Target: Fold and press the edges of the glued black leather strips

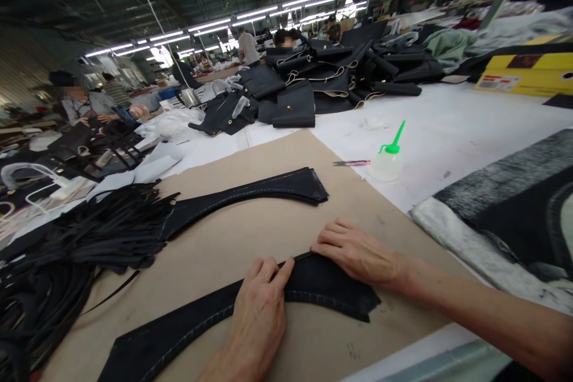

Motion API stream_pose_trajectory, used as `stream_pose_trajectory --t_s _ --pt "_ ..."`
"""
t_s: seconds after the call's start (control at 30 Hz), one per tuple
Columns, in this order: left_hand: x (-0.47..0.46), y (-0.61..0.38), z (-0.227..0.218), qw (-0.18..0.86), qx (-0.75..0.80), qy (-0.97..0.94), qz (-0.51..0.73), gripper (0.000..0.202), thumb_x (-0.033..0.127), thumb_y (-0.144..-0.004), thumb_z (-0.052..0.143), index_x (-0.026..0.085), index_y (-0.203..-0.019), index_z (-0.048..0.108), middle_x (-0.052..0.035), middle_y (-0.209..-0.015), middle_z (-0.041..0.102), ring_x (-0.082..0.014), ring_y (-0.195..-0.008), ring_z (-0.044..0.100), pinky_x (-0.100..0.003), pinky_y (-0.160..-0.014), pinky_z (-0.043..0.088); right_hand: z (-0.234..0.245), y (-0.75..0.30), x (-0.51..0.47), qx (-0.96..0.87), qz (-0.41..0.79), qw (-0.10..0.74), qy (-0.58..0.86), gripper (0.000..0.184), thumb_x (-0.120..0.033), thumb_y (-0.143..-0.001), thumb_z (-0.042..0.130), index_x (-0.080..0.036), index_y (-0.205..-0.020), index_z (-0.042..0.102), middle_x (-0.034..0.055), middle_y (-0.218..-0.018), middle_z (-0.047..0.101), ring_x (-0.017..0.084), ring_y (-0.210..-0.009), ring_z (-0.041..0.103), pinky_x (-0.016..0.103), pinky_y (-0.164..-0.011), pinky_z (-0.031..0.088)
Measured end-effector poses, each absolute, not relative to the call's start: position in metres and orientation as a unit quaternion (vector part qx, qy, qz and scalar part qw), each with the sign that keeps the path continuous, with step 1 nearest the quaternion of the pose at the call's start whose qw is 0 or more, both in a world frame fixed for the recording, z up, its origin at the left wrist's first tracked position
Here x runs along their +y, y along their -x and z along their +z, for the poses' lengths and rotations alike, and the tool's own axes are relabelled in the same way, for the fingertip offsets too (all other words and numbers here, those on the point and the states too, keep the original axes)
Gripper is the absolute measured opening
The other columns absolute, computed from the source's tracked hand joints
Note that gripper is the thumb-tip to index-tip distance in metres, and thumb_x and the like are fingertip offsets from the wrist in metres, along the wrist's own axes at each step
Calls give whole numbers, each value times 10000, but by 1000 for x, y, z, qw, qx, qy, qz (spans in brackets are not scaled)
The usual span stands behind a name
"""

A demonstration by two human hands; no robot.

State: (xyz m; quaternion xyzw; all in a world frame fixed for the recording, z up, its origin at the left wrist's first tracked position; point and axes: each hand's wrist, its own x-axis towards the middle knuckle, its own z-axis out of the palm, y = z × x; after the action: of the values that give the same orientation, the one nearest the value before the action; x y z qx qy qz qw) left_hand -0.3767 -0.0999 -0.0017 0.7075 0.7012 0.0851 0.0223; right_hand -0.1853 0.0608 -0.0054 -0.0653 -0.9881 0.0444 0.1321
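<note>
A long curved black leather piece [179, 334] lies on a brown cardboard sheet [250, 227] in front of me. My left hand [259, 310] rests on its upper edge with the fingers bent over that edge, pressing it. My right hand [358, 253] lies flat on the same piece's right end, fingers stretched out and close together along the edge. A second stack of curved black pieces [250, 194] lies farther back on the cardboard, untouched.
A heap of thin black straps [89, 239] sits at the left. A glue bottle with a green nozzle [388, 158] and small pink scissors [351, 163] lie on the white table. Black bags [322, 71] are piled behind. Other people work at the far left.
</note>
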Motion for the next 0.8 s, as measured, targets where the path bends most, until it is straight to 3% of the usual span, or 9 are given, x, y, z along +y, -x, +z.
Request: stream_pose_trajectory --t_s 0.4,0.53,0.63,0.8 --pt "-96 370 2 -55 688 -723 24 471 91 -905 422 257 -1328 545 -82 -1011 604 -221 -927 553 -382 -849 528 -12 170 63 -988 41 127 75 313 -126 -947 416 -170 -1208 584 96 -1070 629 203 -955 533 375 -860 405" --pt "-96 368 -2 -85 691 -717 36 460 75 -886 429 263 -1276 584 -87 -1108 611 -242 -996 565 -407 -864 517 -11 162 63 -987 53 129 75 367 -93 -927 422 -159 -1261 558 104 -1149 625 200 -1032 539 384 -922 413" --pt "-94 366 -4 -87 675 -731 46 450 52 -872 416 222 -1248 596 -91 -1208 602 -254 -1077 551 -411 -910 498 -9 156 61 -985 60 136 83 413 -70 -914 415 -156 -1300 534 105 -1240 600 193 -1118 520 392 -982 395" --pt "-88 362 -2 -35 648 -760 34 405 56 -888 402 143 -1242 578 -98 -1101 650 -225 -976 584 -381 -879 507 -10 141 60 -984 47 130 114 491 -15 -883 362 -174 -1321 515 87 -1354 543 205 -1235 466 440 -1059 322"
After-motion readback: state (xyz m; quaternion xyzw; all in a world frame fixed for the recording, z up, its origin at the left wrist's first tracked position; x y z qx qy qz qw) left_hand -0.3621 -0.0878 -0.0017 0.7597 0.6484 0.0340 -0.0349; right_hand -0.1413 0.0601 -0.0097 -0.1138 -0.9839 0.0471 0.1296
